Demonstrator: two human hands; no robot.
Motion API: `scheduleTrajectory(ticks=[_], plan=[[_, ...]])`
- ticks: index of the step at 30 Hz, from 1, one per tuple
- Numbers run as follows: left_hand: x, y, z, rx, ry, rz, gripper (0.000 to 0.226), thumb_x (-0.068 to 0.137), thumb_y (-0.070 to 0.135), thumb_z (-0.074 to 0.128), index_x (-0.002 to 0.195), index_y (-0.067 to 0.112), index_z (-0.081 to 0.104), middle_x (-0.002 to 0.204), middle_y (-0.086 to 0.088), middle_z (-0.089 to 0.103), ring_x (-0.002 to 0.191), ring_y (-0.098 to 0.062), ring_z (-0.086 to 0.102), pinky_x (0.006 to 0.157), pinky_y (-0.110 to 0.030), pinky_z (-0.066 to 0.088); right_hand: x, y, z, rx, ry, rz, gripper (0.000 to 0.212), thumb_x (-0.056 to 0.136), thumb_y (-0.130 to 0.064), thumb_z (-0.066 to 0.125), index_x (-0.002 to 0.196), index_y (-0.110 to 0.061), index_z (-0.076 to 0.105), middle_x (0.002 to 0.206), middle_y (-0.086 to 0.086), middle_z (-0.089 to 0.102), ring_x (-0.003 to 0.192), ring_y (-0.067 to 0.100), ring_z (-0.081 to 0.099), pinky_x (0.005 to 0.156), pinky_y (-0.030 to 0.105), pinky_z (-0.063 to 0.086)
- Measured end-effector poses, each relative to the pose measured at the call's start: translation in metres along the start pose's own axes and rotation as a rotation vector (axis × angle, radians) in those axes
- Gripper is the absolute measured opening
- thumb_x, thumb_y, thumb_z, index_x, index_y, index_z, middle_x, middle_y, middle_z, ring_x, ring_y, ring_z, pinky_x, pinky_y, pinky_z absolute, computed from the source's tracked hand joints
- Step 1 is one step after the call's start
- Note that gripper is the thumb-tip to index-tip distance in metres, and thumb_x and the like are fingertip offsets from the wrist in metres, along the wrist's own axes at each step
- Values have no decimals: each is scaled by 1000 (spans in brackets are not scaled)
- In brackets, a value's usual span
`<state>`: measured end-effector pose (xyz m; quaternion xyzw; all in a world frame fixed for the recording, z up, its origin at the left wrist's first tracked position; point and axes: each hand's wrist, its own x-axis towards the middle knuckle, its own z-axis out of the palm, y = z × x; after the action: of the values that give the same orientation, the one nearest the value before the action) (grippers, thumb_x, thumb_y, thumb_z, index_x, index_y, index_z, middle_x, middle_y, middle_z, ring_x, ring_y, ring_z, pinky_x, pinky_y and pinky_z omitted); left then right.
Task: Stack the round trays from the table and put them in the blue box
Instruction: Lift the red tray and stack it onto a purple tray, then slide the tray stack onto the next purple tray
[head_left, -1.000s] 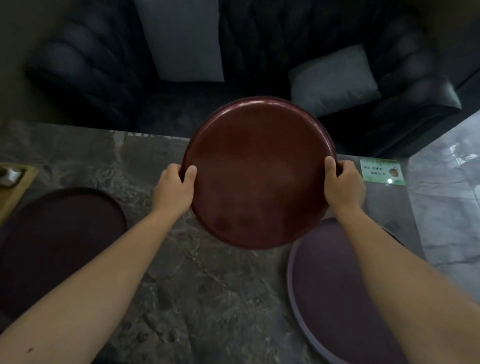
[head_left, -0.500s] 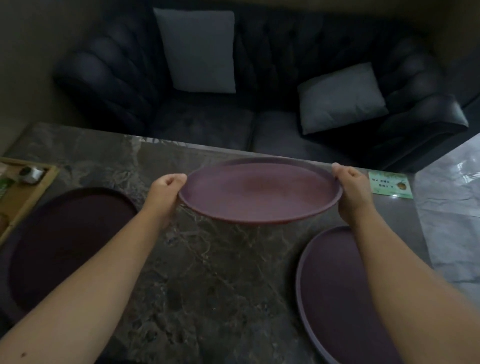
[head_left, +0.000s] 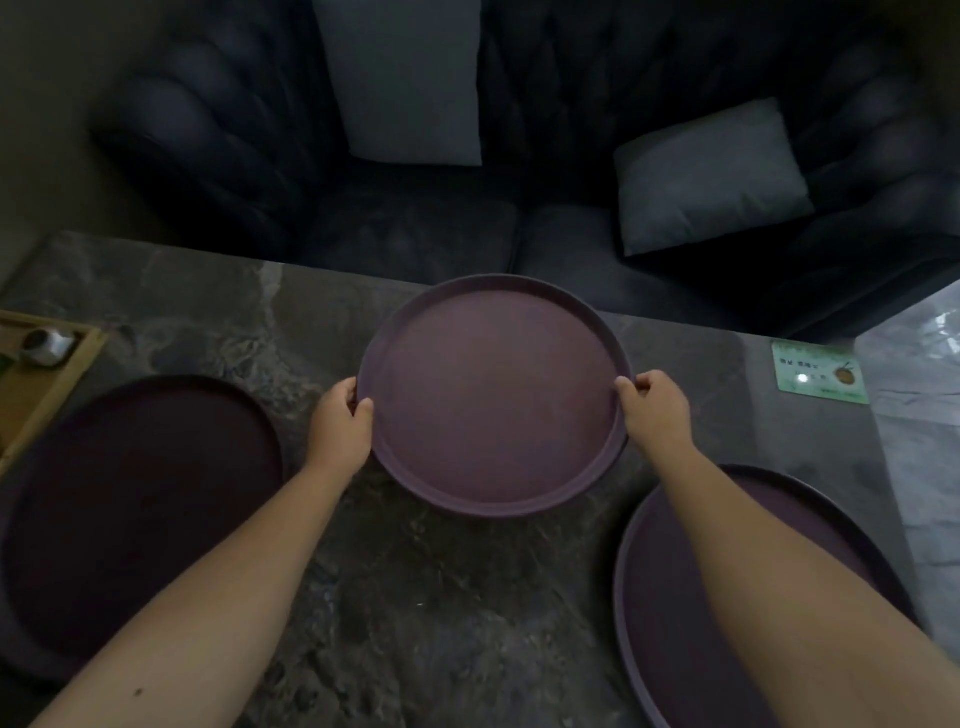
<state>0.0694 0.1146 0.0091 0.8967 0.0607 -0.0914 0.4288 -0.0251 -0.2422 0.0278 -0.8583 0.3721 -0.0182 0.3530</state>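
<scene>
Two bare forearms reach in from the bottom edge, over the dark marble table. Down at the near right, a purple round tray lies flat on the tabletop, partly covered by the right forearm and cut off by the bottom edge. Over on the near left, a darker round tray lies flat too, its near side crossed by the left forearm.

Up the middle now: the left hand is clamped on the left rim of a third purple tray, thumb hooked over the lip and fingers curled underneath. The right hand grips the opposite rim the same way, thumb on top. That middle tray faces up, open side showing, held between both hands near the far-centre part of the table; whether its underside touches the marble or hangs just above it, I cannot tell. It sits apart from both side trays.

Further out on the left edge, a wooden tray holds a small pale cup-like object. Far right corner of the table, a green card lies flat, with pale stone floor beyond it.

Past the table's far edge stands a dark tufted sofa with two grey cushions, one upright at centre, one leaning at right.
</scene>
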Motion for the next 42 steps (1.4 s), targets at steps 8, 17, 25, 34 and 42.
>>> scheduleTrajectory(ticks=[8, 17, 25, 34, 42], plan=[[9, -24, 14, 482, 15, 28, 24, 97, 26, 47, 98, 2, 54, 90, -24, 64, 84, -42, 59, 62, -37, 36, -1, 25, 35, -171, 2, -15, 30, 95, -37, 50, 100, -8, 54, 97, 19, 66, 90, 40, 60, 72, 41, 45], [17, -29, 21, 552, 58, 79, 24, 97, 26, 45, 90, 3, 47, 82, -27, 63, 77, -45, 61, 57, -39, 36, 1, 29, 52, -323, 38, 0, 32, 94, -42, 48, 102, -12, 53, 97, 17, 66, 87, 40, 62, 64, 38, 40], [18, -32, 21, 512, 46, 48, 25, 97, 26, 45, 93, 2, 49, 86, -29, 63, 80, -46, 60, 60, -40, 36, 2, 25, 53, -396, 10, -7, 34, 95, -41, 45, 100, -8, 50, 100, 19, 64, 88, 42, 61, 72, 45, 50], [-5, -10, -7, 745, -41, 249, 36, 89, 33, 54, 106, 1, 55, 108, -23, 59, 99, -41, 54, 77, -45, 45, -29, 19, 33, -663, 8, -241, 55, 92, -45, 48, 130, -5, 46, 132, 19, 48, 112, 40, 50, 89, 47, 42], [-57, 12, -10, 900, -143, 662, 67, 87, 46, 50, 137, 1, 42, 141, -19, 46, 133, -35, 37, 109, -47, 31, -82, 10, 9, -732, 6, -449, 67, 92, -50, 45, 144, -8, 36, 152, 14, 32, 141, 32, 23, 115, 47, 16]])
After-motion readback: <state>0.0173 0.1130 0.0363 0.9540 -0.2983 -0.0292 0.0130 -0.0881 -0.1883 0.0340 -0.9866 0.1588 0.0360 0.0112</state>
